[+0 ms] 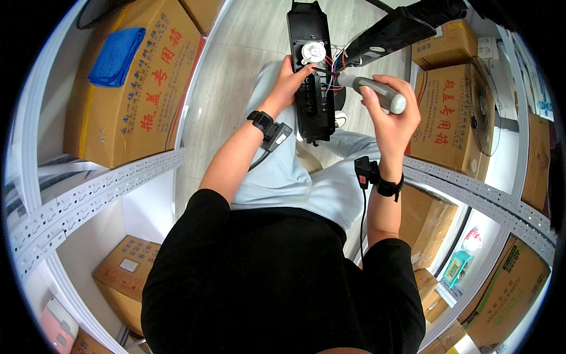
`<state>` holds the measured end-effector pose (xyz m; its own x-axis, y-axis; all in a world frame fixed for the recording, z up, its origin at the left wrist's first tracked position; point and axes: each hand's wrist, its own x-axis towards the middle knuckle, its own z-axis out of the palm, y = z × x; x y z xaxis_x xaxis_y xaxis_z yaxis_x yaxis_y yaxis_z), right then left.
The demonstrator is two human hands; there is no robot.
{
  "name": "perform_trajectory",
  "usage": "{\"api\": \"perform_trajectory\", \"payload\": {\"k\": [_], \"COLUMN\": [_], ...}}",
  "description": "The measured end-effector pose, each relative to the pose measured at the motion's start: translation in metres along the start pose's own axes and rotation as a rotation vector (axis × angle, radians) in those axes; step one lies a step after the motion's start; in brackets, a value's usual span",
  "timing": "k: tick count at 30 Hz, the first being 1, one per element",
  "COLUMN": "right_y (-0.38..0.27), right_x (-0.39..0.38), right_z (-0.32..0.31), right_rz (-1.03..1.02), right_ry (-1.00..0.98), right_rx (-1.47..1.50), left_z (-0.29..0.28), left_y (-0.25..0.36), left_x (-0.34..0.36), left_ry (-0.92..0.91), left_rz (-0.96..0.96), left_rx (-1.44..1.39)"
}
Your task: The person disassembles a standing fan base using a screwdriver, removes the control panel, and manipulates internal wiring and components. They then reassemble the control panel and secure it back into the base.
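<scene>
My left hand [287, 82] grips the left edge of a long black plastic housing [312, 118], which has a white round part [313, 53] near its upper end and coloured wires [334, 59] at its right side. My right hand [392, 118] is closed on a grey-handled screwdriver [380, 94], angled leftward toward the wires; its tip is hard to make out. A black upright body [389, 29] stands behind, to the right of the housing. Both wrists wear black strapped devices.
Metal shelving [106, 192] with cardboard boxes [147, 118] lines both sides. A blue cloth [115, 56] lies on the left box. A round wire fan guard [486, 109] leans at the right. My legs [271, 171] are below the housing, over a light wood-look floor [236, 35].
</scene>
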<state>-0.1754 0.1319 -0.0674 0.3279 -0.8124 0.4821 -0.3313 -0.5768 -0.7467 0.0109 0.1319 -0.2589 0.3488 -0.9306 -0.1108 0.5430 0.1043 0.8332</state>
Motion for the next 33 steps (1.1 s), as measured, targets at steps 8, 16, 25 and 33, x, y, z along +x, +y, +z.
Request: {"api": "perform_trajectory", "payload": {"k": [8,16,25,33], "right_y": [0.008,0.006,-0.011,-0.053], "right_x": [0.003,0.009,0.027,0.043], "right_z": [0.026,0.027,0.025,0.027], "right_rz": [-0.097,-0.113,-0.052,0.029], "right_ry": [-0.004,-0.080,-0.188,-0.316], "right_rx": [-0.097,-0.109,-0.092,-0.820], "left_z": [-0.002,0.000,-0.002,0.001], "left_y": [0.001,0.001,-0.005,-0.003], "left_x": [0.000,-0.002,0.003,0.002], "left_ry": [-0.015,-0.007,0.007,0.012], "left_rz": [0.009,-0.002,-0.013,-0.032], "left_rx": [0.006,-0.016,0.027,0.068]}}
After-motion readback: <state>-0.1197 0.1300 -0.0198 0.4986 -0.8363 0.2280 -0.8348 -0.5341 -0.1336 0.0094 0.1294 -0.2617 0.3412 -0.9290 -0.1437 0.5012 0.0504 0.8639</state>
